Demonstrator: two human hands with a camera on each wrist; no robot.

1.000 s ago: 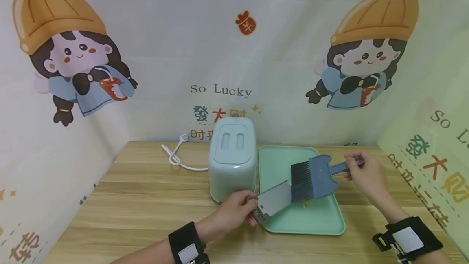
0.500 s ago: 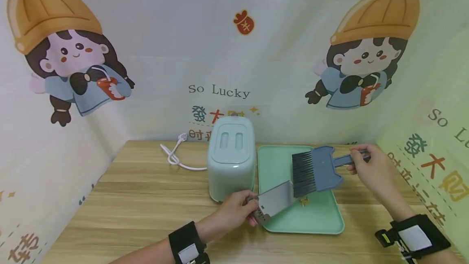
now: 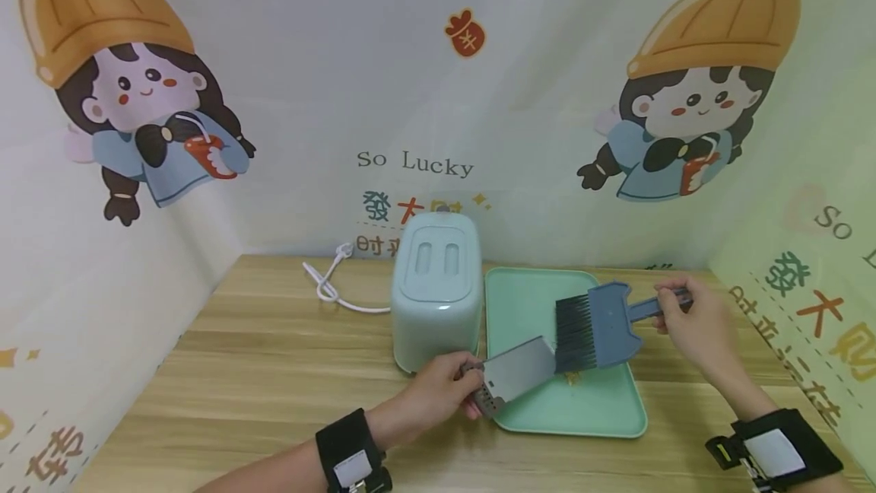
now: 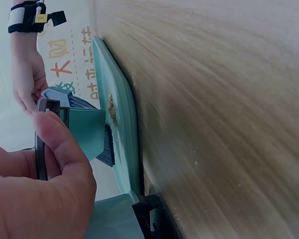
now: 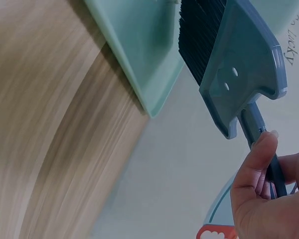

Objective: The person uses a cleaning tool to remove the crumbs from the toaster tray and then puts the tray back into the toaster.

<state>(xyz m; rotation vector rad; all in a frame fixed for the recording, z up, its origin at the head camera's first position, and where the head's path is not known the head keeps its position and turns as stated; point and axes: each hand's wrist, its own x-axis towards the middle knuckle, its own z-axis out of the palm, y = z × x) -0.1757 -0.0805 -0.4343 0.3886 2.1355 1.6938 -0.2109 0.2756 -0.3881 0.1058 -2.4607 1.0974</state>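
Note:
My left hand [image 3: 443,386] grips the dark handle of a flat grey metal scraper [image 3: 523,367], whose blade slants over the green tray [image 3: 523,295]. My right hand [image 3: 698,326] pinches the handle of a blue brush [image 3: 611,324] with dark bristles [image 3: 575,333]. The bristle ends meet the scraper's far end in the head view; whether they touch is unclear. Under the brush's lower edge lies a small pile of brown crumbs [image 3: 572,377] on the tray, also visible in the left wrist view beside the scraper blade [image 4: 87,130].
A pale green toaster [image 3: 438,295] stands left of the tray, close to my left hand. Its white cord [image 3: 328,291] lies looped behind it on the wooden table [image 3: 274,379]. A printed cloth [image 3: 308,82] hangs along the back and sides.
The brush first rose to the right off the scraper's end, exposing more of the crumbs, then came down a little over them. My left hand and the scraper stayed nearly still.

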